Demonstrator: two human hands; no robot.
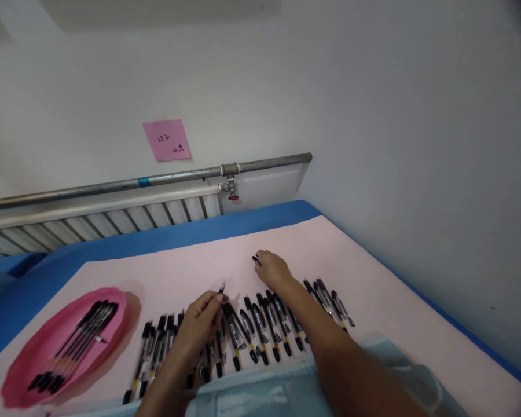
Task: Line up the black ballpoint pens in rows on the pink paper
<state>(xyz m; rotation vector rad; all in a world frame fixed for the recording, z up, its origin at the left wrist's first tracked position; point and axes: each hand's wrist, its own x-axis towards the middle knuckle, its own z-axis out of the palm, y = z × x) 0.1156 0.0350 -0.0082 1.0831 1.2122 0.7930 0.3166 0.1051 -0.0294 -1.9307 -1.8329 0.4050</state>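
Observation:
My left hand (202, 318) is closed around a pen (222, 288), its bare tip pointing up past the fingers; the rest of that pen is hidden by the hand. Farther forward and to the right, my right hand (272, 269) pinches a black pen cap (256, 260), apart from the pen's tip. Below both hands lies a row of clear pens with black caps (260, 324), set side by side on the pink sheet (165, 278). My forearms hide part of this row.
On the left a pink oval plate (19, 370) holds several capped pens (80, 341). A blue cover (260, 214) borders the sheet. Behind stand a radiator (125, 219) and a metal pipe (173, 176), with a pink note (167, 141) on the wall. A bare wall rises on the right.

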